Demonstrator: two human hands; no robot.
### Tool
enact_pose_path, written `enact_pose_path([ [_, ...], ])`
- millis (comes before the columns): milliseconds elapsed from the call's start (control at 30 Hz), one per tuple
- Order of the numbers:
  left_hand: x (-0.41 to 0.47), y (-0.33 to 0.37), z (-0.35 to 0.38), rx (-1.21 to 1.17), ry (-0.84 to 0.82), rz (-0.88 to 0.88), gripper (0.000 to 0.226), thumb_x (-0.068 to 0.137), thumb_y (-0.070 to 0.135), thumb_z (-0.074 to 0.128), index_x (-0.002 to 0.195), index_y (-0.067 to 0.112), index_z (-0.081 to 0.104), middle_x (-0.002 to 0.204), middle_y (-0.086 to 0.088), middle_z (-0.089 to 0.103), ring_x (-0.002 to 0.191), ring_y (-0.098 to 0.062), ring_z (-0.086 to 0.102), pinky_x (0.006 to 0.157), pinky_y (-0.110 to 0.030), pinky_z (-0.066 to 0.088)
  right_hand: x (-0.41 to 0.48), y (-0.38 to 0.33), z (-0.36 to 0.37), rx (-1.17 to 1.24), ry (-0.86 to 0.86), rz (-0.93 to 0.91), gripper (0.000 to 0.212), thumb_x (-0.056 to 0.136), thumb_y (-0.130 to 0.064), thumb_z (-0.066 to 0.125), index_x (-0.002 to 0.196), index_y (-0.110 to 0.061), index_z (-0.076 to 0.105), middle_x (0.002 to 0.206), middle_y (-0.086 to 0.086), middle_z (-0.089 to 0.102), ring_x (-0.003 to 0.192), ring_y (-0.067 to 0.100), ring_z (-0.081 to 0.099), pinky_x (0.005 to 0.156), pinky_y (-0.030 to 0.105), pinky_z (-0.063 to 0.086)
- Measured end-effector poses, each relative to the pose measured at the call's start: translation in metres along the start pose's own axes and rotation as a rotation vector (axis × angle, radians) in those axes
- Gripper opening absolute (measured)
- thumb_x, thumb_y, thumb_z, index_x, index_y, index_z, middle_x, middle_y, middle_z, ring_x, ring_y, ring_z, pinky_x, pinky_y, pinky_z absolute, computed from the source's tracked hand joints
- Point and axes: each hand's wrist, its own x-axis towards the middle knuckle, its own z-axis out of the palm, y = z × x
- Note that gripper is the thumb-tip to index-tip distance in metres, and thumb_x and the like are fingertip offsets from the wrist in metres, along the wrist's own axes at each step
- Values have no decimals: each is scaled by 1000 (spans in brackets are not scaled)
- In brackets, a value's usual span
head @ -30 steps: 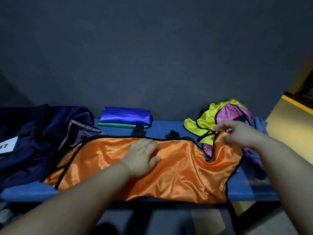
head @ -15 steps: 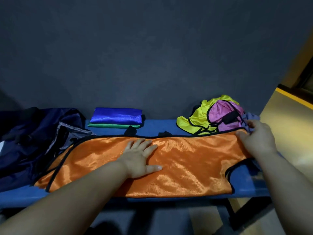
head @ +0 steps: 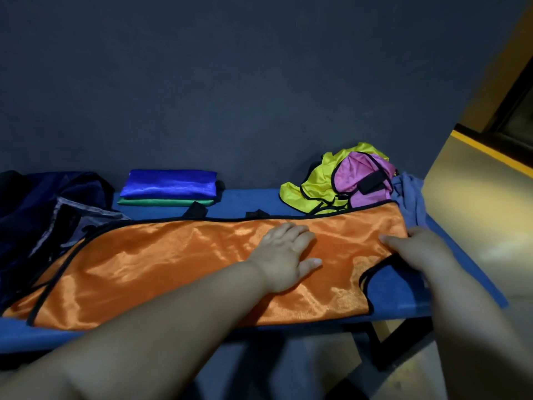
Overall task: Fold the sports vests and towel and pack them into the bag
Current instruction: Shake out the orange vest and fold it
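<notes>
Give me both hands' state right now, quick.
Left hand: open, pressing flat on the orange vest.
Right hand: at the vest's right edge; blurred, grip cannot be told.

Orange vest: shiny, black trim, spread flat lengthwise along front of bench, armhole cut at rt end. Blue vest: folded, stacked on folded green vest at back. Yellow vest & pink vest: crumpled in 1 heap, back rt. Grey-blue towel: bunched just rt of heap. Navy bag: slumped at left end, grey lining showing.
</notes>
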Motion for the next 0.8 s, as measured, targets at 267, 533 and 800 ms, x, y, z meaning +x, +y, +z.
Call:
enact_pose_path([
  [267,23,8,11,104,-270,-75,92,81,84,26,152,39,-12,160,11,-20,144,-27,-28,114,-58,-17,9,2,-9,233,36,-125,16,86,-33,72,87,-20,64,90,0,67,86,22,64,84,41,52],
  [533,29,27,7,71,-116,-45,85,87,77,25,154,33,-1,163,6,-11,147,-24,-22,118,-54,-11,16,6,-15,376,-82,-99,25,79,-37,78,91,-20,63,90,5,70,79,21,67,74,36,54],
  [800,30,46,24,111,-288,0,91,84,81,26,152,36,-14,159,9,-25,144,-26,-30,115,-57,-16,23,13,-16,232,-129,-71,16,85,-25,73,92,-12,66,84,15,71,68,28,63,65,39,52],
])
